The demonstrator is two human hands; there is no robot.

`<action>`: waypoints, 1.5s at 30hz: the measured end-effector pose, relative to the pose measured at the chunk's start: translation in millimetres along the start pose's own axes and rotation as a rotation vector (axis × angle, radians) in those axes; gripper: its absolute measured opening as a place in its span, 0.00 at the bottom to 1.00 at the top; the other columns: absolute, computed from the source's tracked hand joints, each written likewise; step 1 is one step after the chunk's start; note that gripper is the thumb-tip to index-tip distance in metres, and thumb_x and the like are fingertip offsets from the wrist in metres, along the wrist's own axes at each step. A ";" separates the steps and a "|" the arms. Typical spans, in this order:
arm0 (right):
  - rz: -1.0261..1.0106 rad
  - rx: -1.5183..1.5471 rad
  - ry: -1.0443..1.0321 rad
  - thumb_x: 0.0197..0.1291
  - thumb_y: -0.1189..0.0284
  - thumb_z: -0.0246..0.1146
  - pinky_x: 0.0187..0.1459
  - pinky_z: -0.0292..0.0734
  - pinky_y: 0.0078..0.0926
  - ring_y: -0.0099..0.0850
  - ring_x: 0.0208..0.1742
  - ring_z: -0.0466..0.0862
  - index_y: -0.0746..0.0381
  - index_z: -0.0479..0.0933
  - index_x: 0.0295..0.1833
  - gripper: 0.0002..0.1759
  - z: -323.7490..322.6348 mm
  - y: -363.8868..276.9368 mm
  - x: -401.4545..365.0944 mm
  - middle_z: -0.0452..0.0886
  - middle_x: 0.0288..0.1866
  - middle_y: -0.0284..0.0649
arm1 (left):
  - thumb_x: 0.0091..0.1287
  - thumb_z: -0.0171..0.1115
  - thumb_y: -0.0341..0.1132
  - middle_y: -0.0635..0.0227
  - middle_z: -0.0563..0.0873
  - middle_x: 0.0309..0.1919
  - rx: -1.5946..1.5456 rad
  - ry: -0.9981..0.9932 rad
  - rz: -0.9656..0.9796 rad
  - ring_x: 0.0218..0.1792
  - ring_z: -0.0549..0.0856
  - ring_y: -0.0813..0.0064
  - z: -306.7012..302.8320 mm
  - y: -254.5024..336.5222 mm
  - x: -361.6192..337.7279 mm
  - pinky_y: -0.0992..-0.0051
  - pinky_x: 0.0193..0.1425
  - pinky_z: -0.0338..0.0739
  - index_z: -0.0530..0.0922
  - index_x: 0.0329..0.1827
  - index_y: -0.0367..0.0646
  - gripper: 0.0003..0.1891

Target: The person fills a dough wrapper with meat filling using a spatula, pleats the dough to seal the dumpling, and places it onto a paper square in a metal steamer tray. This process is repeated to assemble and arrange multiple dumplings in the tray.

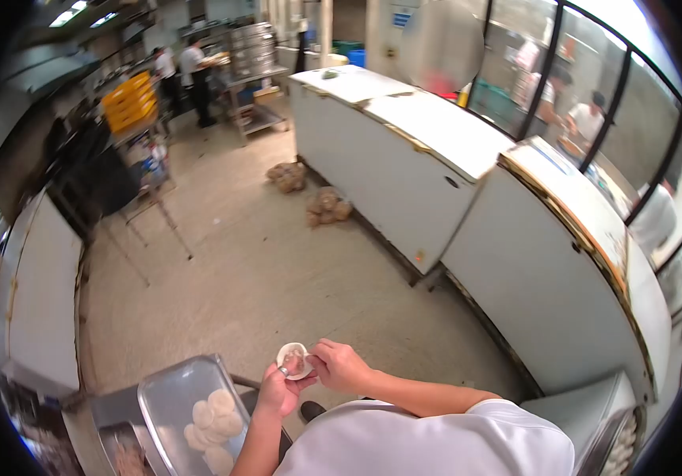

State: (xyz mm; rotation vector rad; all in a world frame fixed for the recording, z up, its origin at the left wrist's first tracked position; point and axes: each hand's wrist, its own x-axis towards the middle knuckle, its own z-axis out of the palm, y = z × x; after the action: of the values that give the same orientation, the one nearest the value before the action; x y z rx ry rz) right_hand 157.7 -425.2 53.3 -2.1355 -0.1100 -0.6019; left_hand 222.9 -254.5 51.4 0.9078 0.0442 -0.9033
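Note:
A round pale dough wrapper (304,350) with pinkish filling (294,363) on it rests in my left hand (279,390), whose fingers curl around its lower side. A ring-like metallic band shows near that hand's fingertips. My right hand (341,366) pinches the wrapper's right edge between thumb and fingers. Several flat round wrappers (216,420) lie overlapping on a metal tray (162,403) to the left of my left forearm. Beside that tray, at the bottom left, a metal container holds more pinkish filling (128,458).
Long white chest units (388,166) run along the right. Two bags (327,208) sit on the floor beside them. Yellow crates (129,103) stand on a rack at the left. Co-workers (195,71) are at the back, others behind glass. A round container is at the lower right.

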 end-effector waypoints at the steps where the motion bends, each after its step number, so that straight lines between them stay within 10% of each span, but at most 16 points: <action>1: 0.015 -0.011 0.024 0.61 0.80 0.67 0.31 0.80 0.43 0.49 0.30 0.83 0.67 0.79 0.36 0.03 -13.2 1.4 -4.9 0.81 0.32 0.48 | 0.77 0.62 0.35 0.63 0.86 0.50 -0.011 -0.002 -0.017 0.46 0.90 0.64 13.2 -2.3 3.5 0.67 0.47 0.90 0.76 0.62 0.40 0.15; 19: 0.306 -0.345 0.588 0.65 0.80 0.65 0.31 0.79 0.38 0.44 0.30 0.82 0.68 0.79 0.38 0.02 -259.6 24.6 -160.2 0.80 0.31 0.46 | 0.80 0.61 0.35 0.61 0.85 0.50 0.458 -0.447 -0.208 0.44 0.90 0.68 279.9 -154.7 77.4 0.68 0.41 0.93 0.74 0.64 0.35 0.16; 33: 0.444 -0.317 0.813 0.69 0.77 0.65 0.35 0.78 0.33 0.38 0.32 0.83 0.67 0.82 0.40 0.04 -291.6 22.2 -193.7 0.82 0.35 0.44 | 0.79 0.62 0.36 0.61 0.86 0.48 0.497 -0.594 -0.259 0.37 0.89 0.72 327.2 -192.7 85.2 0.73 0.33 0.89 0.75 0.61 0.36 0.15; 45: 0.493 -0.135 0.617 0.67 0.79 0.66 0.38 0.81 0.32 0.34 0.36 0.85 0.69 0.83 0.52 0.10 -279.1 1.1 -160.1 0.82 0.43 0.44 | 0.80 0.61 0.35 0.65 0.86 0.44 0.514 -0.733 -0.351 0.32 0.86 0.78 291.2 -144.7 92.2 0.77 0.29 0.82 0.77 0.62 0.39 0.13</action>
State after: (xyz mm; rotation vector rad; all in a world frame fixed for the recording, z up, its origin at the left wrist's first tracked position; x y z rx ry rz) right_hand -88.3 -623.0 115.4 -1.9022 0.7882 -0.9469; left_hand 87.6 -559.4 106.2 1.0011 -0.7049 -1.5753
